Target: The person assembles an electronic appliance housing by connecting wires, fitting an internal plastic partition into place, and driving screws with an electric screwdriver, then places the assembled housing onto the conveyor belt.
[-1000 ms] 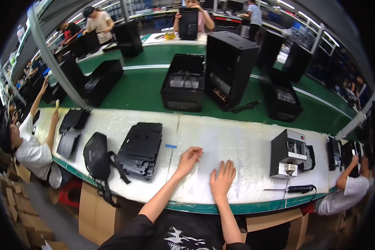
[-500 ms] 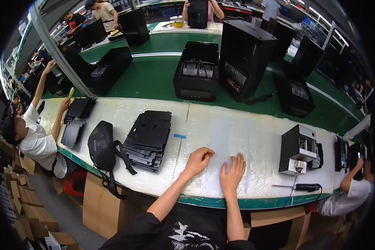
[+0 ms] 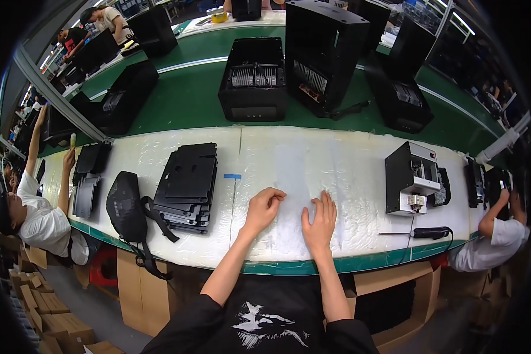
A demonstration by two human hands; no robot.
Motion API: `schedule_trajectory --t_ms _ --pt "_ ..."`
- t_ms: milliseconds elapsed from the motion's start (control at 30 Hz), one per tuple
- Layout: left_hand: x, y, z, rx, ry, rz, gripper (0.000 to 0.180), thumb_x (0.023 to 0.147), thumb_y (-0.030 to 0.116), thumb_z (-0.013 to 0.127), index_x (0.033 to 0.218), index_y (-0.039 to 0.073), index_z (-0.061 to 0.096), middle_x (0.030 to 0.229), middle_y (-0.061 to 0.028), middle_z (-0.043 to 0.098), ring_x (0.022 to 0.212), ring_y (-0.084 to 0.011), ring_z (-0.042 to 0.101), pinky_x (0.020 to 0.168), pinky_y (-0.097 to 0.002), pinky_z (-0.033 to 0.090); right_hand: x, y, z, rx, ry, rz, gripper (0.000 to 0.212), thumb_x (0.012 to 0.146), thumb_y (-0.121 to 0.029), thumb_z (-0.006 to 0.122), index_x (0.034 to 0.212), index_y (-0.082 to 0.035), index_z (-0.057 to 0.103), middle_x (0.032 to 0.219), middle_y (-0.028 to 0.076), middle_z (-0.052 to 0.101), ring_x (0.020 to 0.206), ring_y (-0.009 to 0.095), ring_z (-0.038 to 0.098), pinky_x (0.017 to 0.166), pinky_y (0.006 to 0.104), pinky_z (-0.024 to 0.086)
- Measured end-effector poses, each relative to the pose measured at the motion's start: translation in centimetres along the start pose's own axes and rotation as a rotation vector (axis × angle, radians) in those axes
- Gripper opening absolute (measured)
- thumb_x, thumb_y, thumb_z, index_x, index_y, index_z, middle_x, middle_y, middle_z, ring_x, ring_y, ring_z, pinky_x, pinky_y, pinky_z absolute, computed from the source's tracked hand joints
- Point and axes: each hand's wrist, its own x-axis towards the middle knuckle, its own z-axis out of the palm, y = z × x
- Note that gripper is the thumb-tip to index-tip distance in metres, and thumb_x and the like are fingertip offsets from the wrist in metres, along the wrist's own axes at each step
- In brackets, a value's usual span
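Note:
My left hand point(image 3: 264, 210) rests on the film-covered white worktop point(image 3: 253, 245) with its fingers curled in toward the thumb; nothing shows in it. A short way to its right, my right hand point(image 3: 320, 225) lies palm down on the same covering, fingers stretched out and holding nothing. Left of my hands sits a stack of flat black panels point(image 3: 189, 174), and beside it a black sling bag point(image 3: 124, 203) with its strap trailing over the table's edge. A small strip of blue tape point(image 3: 232, 176) is stuck between the panels and my left hand.
A black-and-silver bench machine point(image 3: 408, 180) stands to the right, with a corded screwdriver point(image 3: 430, 232) in front. Behind the table, a green conveyor point(image 3: 183, 106) carries several black cases, including an open one point(image 3: 253, 82). Co-workers sit at both ends. Cardboard boxes point(image 3: 141, 289) stand below.
The whole view has shifted, so the table and conveyor appear higher and further left. Both hands keep nearly the same pose on the worktop.

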Motion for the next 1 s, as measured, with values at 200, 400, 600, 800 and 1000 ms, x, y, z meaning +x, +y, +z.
schedule_trajectory --t_ms 200,400,600,800,1000 --pt "0.3 -0.6 0.0 -0.006 -0.005 -0.005 0.019 0.079 -0.003 0.051 0.091 0.001 0.065 0.085 -0.0118 0.065 0.076 -0.0200 0.065 0.067 -0.0280 0.050 0.9 1.0 -2.1 0.183 -0.026 0.221 0.021 0.082 -0.009 0.057 0.099 0.002 0.061 0.105 0.020 0.061 0.103 0.034 0.056 0.088 0.0398 0.044" --pt "0.4 -0.2 -0.2 -0.004 -0.003 -0.005 0.018 0.080 -0.002 0.051 0.091 0.002 0.065 0.084 -0.0111 0.065 0.075 -0.0192 0.065 0.066 -0.0275 0.050 2.6 3.5 -3.2 0.035 -0.026 0.249 0.015 0.083 -0.008 0.056 0.093 -0.003 0.066 0.088 0.016 0.062 0.081 0.033 0.061 0.069 0.0387 0.048" --pt "0.4 0.1 -0.2 0.001 -0.016 -0.023 0.019 0.080 -0.002 0.050 0.091 0.002 0.065 0.084 -0.0108 0.065 0.076 -0.0188 0.064 0.067 -0.0273 0.050 4.2 4.7 -2.2 0.072 -0.070 0.179 0.015 0.081 -0.010 0.057 0.091 -0.006 0.067 0.079 0.012 0.064 0.065 0.029 0.062 0.060 0.0371 0.049" --pt "0.3 0.0 -0.3 0.020 -0.002 -0.023 0.017 0.080 -0.002 0.051 0.091 0.000 0.065 0.083 -0.0098 0.067 0.076 -0.0149 0.065 0.067 -0.0248 0.049 2.9 4.5 -0.8 0.007 0.070 0.134 0.011 0.077 -0.008 0.059 0.084 -0.006 0.066 0.070 0.011 0.063 0.057 0.027 0.061 0.052 0.0351 0.047" --pt "1.1 -0.2 -0.7 0.029 -0.039 -0.031 0.020 0.081 0.001 0.051 0.095 0.000 0.065 0.086 -0.0105 0.068 0.077 -0.0159 0.065 0.069 -0.0248 0.049 2.8 4.5 0.1 -0.046 0.160 0.082 0.007 0.076 -0.008 0.058 0.079 -0.005 0.063 0.066 0.010 0.061 0.052 0.026 0.058 0.049 0.0354 0.045"
